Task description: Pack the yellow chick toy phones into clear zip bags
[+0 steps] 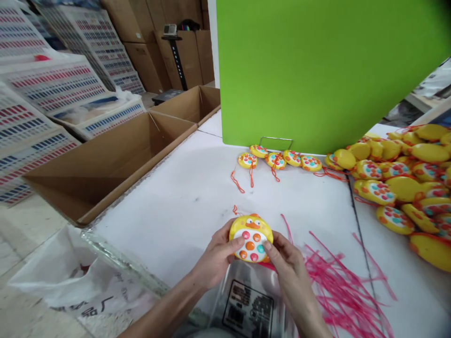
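Note:
Between my two hands sits a yellow duck-faced push-button toy (257, 225) with a white belly and round coloured buttons, its face turned up to me. My left hand (219, 251) grips its left edge, thumb on the front. On the opposite edge my right hand (287, 260) holds it, with the thumb near a teal button. An orange cord loop pokes out above the toy. Beneath the hands lies a clear plastic bag (225, 300) with a black printed label. Right of my right hand are loose pink strips (338, 281).
Several matching toys (276, 160) line the foot of a green panel (310, 70). A large heap of them (405, 188) covers the table's right side. Open cardboard boxes (116, 159) stand along the left edge. Stacked white crates (70, 84) and a white sack (77, 277) are beyond.

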A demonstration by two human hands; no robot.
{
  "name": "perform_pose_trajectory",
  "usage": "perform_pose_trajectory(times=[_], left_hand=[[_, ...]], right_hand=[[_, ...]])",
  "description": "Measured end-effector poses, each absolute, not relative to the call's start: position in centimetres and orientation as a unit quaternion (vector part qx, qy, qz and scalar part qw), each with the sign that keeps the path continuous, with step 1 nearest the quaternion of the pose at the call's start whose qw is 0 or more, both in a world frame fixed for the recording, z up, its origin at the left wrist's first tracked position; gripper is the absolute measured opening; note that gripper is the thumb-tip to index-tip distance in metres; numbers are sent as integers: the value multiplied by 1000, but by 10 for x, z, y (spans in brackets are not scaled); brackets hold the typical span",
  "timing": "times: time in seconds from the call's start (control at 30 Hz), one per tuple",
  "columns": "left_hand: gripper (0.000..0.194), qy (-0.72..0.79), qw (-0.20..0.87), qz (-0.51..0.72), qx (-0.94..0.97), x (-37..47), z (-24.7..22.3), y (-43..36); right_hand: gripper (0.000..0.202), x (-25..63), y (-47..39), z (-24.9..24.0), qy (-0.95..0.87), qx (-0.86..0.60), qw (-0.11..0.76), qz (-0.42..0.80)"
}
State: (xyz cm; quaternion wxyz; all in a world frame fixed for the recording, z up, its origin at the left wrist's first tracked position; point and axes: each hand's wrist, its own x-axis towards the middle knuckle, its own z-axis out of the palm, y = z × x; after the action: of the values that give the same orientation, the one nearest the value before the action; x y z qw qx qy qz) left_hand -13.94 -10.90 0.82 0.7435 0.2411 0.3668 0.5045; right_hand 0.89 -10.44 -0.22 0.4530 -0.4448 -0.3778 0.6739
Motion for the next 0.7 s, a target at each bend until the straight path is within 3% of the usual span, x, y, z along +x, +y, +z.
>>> perform_pose_trajectory(times=[0.4,0.53,0.7], left_hand=[[38,391,701,510,309,-137,26,-123],[41,427,702,514,246,-134,20,-123],[41,476,698,504,179,-133,9,-117]], right_hand=[[33,18,-112,14,-448,-462,436,629],[37,21,-110,4,-489,-473,388,622],[57,23,-115,-8,-692,-512,354,365]])
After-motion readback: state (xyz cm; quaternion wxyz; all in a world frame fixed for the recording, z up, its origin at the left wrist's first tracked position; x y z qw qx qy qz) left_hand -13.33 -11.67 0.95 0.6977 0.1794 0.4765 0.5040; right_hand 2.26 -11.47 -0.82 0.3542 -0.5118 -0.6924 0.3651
